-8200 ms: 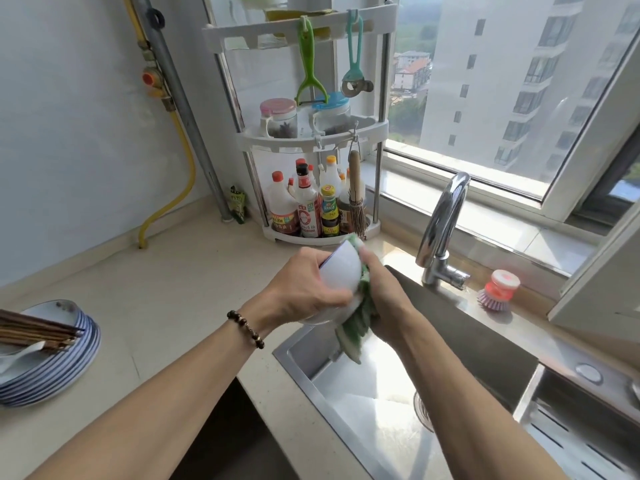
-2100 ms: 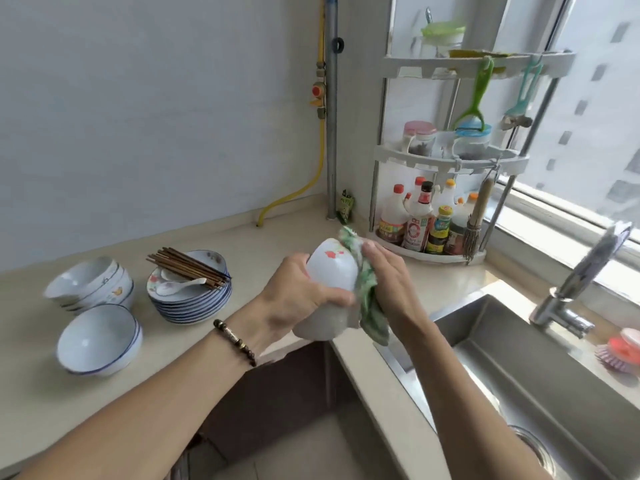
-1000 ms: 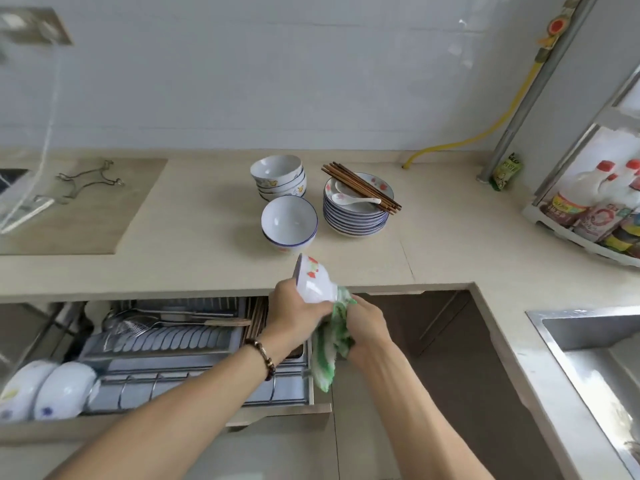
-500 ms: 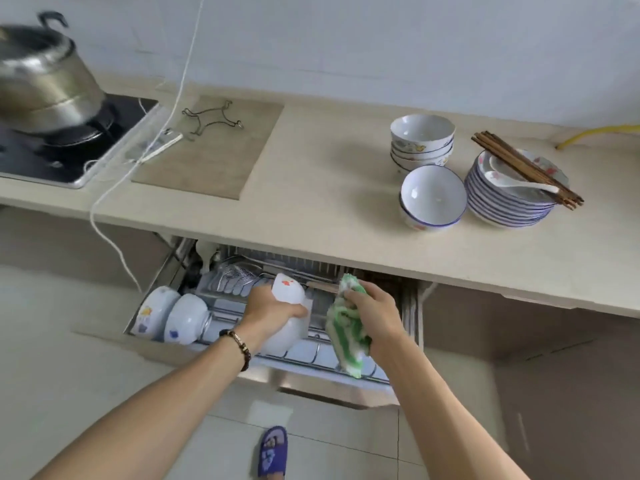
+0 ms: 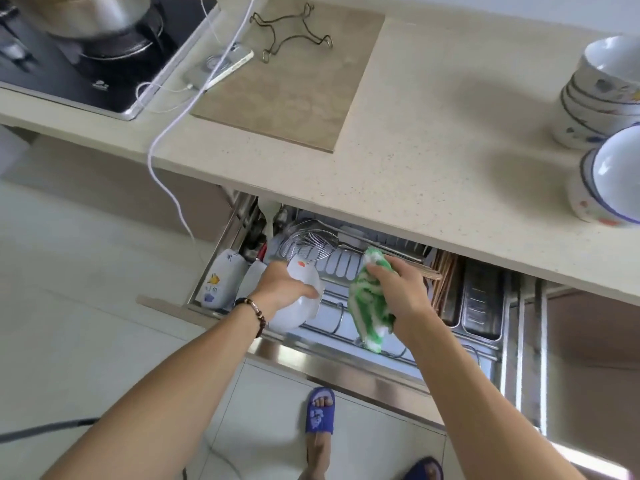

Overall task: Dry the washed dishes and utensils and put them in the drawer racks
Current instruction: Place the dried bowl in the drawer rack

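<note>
My left hand grips a white bowl with a red mark, tilted on its side over the left part of the open drawer rack. My right hand holds a bunched green and white cloth just to the bowl's right, above the rack's wire dividers. Two white bowls stand on edge at the rack's left end. On the counter at the right stand a stack of bowls and a single bowl.
A wire skimmer and chopsticks lie in the drawer, with metal trays at its right. A stove with a pot, a phone on a white cable and a wire trivet sit on the counter. My slippered feet are below.
I have leaned closer over the drawer. My left hand has lowered the bowl toward the rack's left part, and the cloth hand stays just beside it.
</note>
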`<action>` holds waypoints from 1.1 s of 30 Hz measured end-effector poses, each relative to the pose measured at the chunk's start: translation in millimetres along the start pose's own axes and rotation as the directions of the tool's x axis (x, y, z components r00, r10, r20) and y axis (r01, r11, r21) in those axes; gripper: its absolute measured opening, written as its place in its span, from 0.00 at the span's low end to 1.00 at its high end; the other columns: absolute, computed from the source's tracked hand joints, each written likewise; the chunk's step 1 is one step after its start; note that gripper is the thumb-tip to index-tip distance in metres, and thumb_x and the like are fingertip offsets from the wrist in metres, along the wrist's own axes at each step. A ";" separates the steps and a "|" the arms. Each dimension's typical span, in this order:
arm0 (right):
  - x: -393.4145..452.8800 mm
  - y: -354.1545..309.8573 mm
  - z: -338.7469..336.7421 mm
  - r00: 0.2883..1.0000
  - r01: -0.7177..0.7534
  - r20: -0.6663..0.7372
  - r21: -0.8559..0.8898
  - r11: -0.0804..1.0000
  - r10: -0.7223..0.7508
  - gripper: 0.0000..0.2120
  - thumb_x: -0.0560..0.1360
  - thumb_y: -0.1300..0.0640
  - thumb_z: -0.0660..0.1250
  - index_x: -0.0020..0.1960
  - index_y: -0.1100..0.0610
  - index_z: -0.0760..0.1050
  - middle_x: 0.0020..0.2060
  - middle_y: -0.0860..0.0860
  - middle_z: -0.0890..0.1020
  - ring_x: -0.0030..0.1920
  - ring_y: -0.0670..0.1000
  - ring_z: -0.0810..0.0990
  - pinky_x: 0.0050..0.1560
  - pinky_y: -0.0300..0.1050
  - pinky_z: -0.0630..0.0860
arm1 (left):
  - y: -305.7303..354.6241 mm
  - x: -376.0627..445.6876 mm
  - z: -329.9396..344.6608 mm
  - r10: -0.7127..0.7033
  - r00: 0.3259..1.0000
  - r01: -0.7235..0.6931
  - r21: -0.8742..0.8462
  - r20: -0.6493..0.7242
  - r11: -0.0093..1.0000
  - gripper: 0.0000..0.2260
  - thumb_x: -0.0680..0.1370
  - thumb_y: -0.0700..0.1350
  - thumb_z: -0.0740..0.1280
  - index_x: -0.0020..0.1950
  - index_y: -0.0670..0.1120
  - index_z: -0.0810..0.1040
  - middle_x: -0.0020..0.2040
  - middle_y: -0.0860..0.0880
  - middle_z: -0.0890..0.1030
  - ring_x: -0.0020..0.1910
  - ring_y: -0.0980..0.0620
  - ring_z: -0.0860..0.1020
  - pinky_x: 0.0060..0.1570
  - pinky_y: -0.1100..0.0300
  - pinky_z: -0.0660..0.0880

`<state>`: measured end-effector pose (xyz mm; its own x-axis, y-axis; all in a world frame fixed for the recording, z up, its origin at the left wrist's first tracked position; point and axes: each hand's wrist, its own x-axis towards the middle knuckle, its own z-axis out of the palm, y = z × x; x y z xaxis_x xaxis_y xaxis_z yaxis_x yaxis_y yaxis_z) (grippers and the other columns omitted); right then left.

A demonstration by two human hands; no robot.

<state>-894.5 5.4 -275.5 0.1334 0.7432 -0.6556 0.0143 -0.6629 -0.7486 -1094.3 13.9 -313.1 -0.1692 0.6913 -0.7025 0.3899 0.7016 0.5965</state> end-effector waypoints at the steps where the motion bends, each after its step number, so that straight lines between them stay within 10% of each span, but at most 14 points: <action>1: 4.2 -0.1 3.9 1.000 -0.009 -0.002 -0.006 1.000 0.009 0.09 0.79 0.57 0.69 0.60 0.54 0.79 0.47 0.58 0.85 0.46 0.59 0.86 0.48 0.53 0.84 | -3.5 7.2 -1.1 -0.010 1.000 0.010 0.015 0.001 1.000 0.20 0.67 0.41 0.81 0.55 0.41 0.79 0.50 0.45 0.81 0.49 0.44 0.79 0.40 0.58 0.72; 25: 40.2 31.0 27.4 0.998 -0.052 -0.024 -0.081 0.995 0.050 0.06 0.81 0.57 0.65 0.55 0.53 0.79 0.46 0.59 0.85 0.46 0.60 0.85 0.48 0.54 0.83 | -59.8 77.8 10.5 -0.089 0.992 0.105 0.213 -0.084 0.971 0.25 0.69 0.45 0.80 0.62 0.39 0.78 0.59 0.42 0.82 0.59 0.40 0.79 0.52 0.53 0.78; 30: 36.9 29.8 25.9 0.999 -0.047 -0.026 -0.067 0.997 0.045 0.06 0.81 0.57 0.65 0.56 0.52 0.79 0.46 0.59 0.85 0.45 0.59 0.85 0.48 0.54 0.83 | -46.4 55.0 17.5 0.144 0.981 -0.067 0.473 -0.128 0.878 0.16 0.76 0.45 0.71 0.60 0.39 0.76 0.59 0.41 0.80 0.56 0.40 0.79 0.44 0.56 0.72; 33: 26.5 21.5 19.8 0.999 -0.024 -0.024 -0.042 0.999 0.023 0.07 0.79 0.57 0.68 0.56 0.53 0.80 0.46 0.58 0.85 0.42 0.56 0.85 0.48 0.54 0.83 | -35.6 32.5 16.9 0.445 0.893 -0.275 0.703 -0.065 0.656 0.20 0.79 0.49 0.69 0.67 0.42 0.74 0.64 0.44 0.77 0.63 0.45 0.75 0.50 0.57 0.75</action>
<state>-910.3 12.6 -310.9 0.1571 0.7256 -0.6700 0.0524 -0.6836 -0.7280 -1098.3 8.5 -363.7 -0.0368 0.9408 -0.3369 0.9386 0.1482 0.3114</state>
